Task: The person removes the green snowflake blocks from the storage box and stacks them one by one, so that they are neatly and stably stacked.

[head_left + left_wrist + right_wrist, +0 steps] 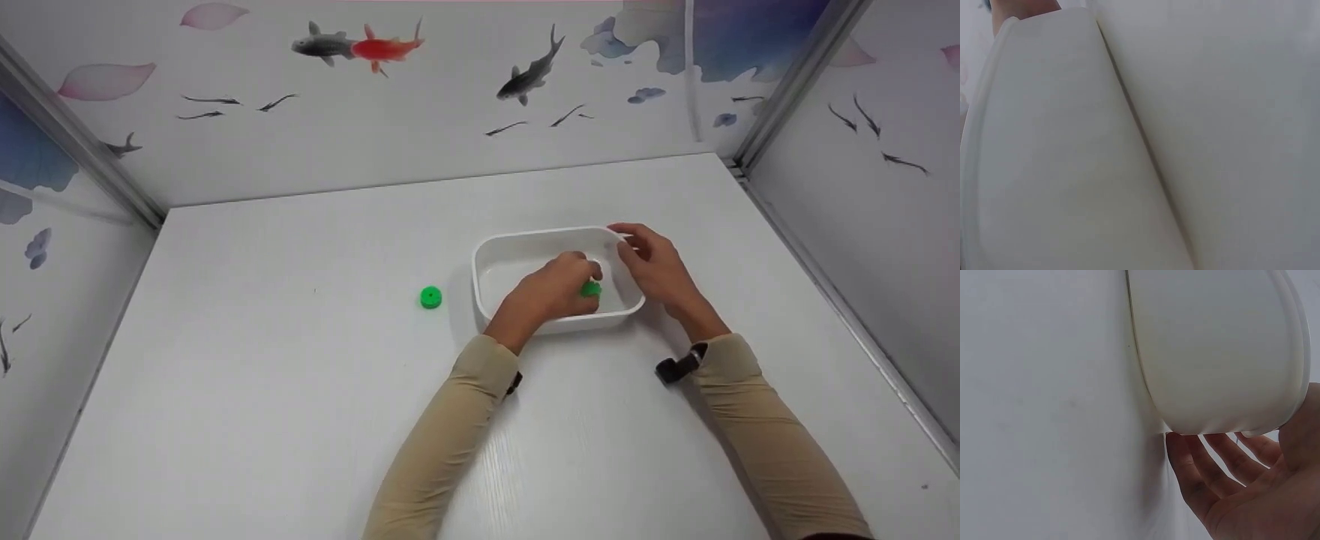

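Observation:
A white rectangular tray [491, 266] with rounded corners stands on the table. My left hand [551, 289] reaches over its near rim and pinches a small green piece [591, 289] inside. The fingers partly cover that piece, so its full shape is hidden. At the tray's right end, my right hand [660, 270] grips the rim, fingers along the outside and thumb over the edge. The right wrist view shows its fingers [1233, 458] against the outer wall. To the left of the tray lies a small round green disc [430, 298], touched by neither hand.
The white table [262, 337] is enclosed by a back panel [435, 135] and side panels printed with fish and petals. Metal posts [799, 82] stand at the corners. A black wrist device [679, 367] hangs at the right cuff.

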`<state>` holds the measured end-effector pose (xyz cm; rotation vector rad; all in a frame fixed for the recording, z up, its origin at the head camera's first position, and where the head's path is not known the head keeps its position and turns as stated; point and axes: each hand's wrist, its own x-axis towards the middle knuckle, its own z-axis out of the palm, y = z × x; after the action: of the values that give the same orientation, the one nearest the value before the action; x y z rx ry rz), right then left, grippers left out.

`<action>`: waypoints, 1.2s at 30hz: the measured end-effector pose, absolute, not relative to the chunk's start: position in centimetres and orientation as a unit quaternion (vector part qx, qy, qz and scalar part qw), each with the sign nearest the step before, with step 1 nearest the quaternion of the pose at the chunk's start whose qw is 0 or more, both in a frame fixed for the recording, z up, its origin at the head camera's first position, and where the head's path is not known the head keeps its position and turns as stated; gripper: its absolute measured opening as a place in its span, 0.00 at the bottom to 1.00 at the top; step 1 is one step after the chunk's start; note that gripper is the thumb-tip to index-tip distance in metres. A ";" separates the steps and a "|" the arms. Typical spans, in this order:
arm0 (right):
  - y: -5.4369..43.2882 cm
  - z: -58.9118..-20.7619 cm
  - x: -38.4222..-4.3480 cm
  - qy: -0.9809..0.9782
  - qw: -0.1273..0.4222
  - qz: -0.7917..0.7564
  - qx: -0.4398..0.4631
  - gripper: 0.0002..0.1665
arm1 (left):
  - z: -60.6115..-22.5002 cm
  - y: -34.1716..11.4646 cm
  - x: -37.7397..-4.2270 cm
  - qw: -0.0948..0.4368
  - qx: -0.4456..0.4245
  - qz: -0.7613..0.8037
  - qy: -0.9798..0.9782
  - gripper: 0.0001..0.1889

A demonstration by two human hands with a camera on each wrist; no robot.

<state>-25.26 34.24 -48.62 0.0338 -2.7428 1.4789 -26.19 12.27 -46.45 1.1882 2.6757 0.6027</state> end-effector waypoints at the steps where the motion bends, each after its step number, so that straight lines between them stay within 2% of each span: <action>1: 34.2 -48.6 -25.3 -0.880 0.013 0.475 0.010 0.25 | -46.4 12.0 -26.2 0.068 0.400 0.207 0.891 0.18; 17: 34.3 -48.5 -25.1 -0.884 0.005 0.467 -0.001 0.26 | -44.4 5.3 -25.0 -0.042 0.421 0.320 0.848 0.15; 36: 34.2 -48.4 -25.1 -0.882 0.009 0.471 0.004 0.26 | -43.8 -0.3 -23.6 -0.135 0.430 0.269 0.851 0.14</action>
<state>-25.06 34.17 -48.39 0.0115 -2.7543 1.4721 -23.61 -0.30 -43.77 1.4801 2.9322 0.9249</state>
